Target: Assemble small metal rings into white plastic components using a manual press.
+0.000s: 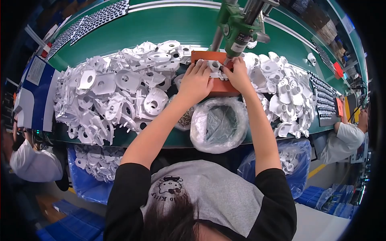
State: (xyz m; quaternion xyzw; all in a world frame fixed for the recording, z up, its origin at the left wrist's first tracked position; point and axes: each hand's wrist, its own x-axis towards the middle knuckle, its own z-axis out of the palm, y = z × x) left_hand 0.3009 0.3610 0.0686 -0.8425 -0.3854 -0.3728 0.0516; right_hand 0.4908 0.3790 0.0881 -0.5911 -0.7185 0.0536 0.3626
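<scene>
A white plastic part [214,66] with a round collar rests on an orange block [223,86] under a green bench press [237,35]. My left hand [196,83] lies over the left end of the part and block, its fingers stretched out nearly flat. At the part's right end, just beside the press's lower tip, is my right hand [239,76]. Its fingers are bent and its thumb reaches in toward the part; whatever sits between them is hidden.
Heaps of white plastic parts flank the block, a larger left heap [124,82] and a right heap [287,94]. In front stands a bag-lined tub [219,140]; a bag of small pieces [184,120] is beside it. Lined blue bins [89,186] sit below. Co-workers are at both sides.
</scene>
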